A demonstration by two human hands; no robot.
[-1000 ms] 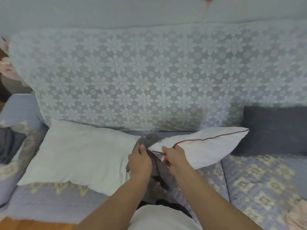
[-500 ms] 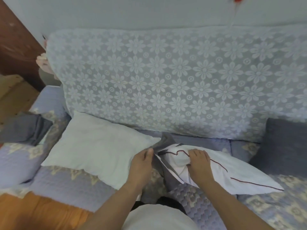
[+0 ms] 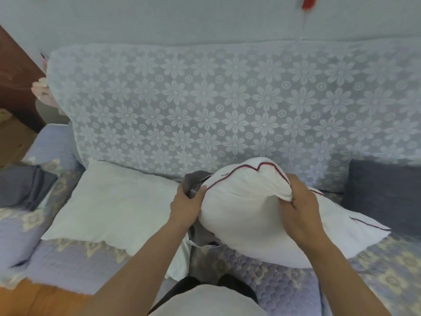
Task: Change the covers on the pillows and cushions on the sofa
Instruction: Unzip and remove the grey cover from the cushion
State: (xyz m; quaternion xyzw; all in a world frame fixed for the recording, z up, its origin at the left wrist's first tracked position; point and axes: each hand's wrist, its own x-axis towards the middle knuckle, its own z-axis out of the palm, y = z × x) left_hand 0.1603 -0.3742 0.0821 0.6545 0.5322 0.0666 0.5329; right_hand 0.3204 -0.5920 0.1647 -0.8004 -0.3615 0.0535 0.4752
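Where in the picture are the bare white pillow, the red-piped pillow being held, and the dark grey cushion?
bare white pillow (image 3: pixel 118 208), head view, middle of its top face
red-piped pillow (image 3: pixel 246 215), head view, bulging white front
dark grey cushion (image 3: pixel 385 192), head view, centre of its front face

Wooden floor shows at the bottom left, past the seat's front edge. Dark brown wooden furniture stands at far left. A pale wall rises behind, something red hanging at its top edge.

Grey cover mostly hidden behind white pillow
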